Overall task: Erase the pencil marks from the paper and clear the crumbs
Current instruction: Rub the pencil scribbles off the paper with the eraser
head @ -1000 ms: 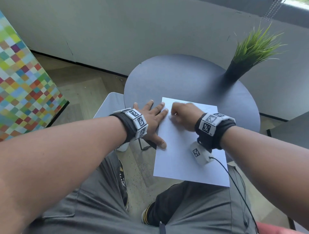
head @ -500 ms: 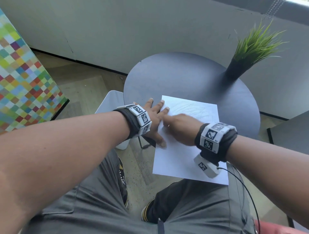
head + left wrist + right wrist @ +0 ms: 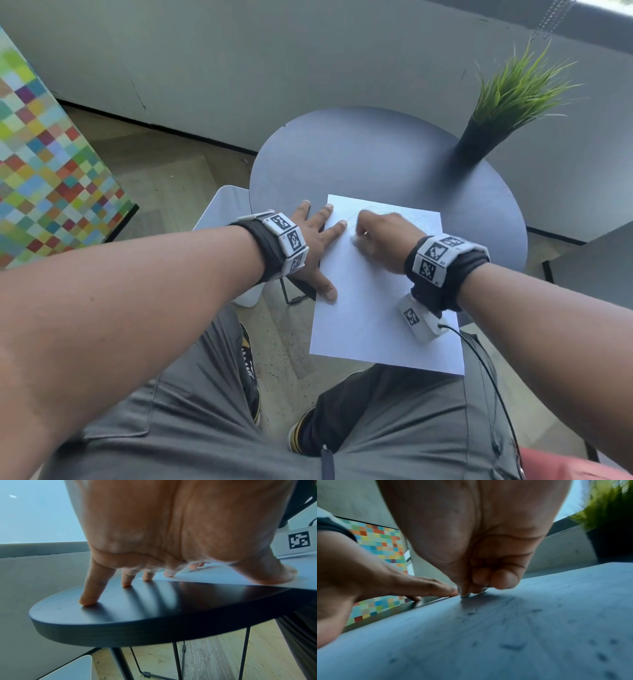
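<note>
— Rubbing time? Which step is this?

— Looks like the rubbing-out step. The right hand (image 3: 378, 240) is curled up tight, fingertips pushed down on the flat white sheet of paper (image 3: 370, 308). It seems to pinch something tiny, maybe an eraser, but I cannot tell for sure.

— And the other hand?

— The left hand (image 3: 317, 243) lies flat and spread, just beside the right one. Its thumb and two fingers press the paper's edge; the other fingers (image 3: 89, 599) sit on the round dark worktop (image 3: 154, 622).

— Any marks left?

— Yes, faint grey pencil scribbles (image 3: 407, 214) just past the right hand. Small dark crumbs (image 3: 511, 646) lie under that wrist.

— So what next?

— More rubbing, I think, with the paper held still. Then sweep the crumbs off.

— Any pots?

— One tall black pot (image 3: 476, 144), far past the right hand, holding spiky green grass (image 3: 513, 89).
</note>
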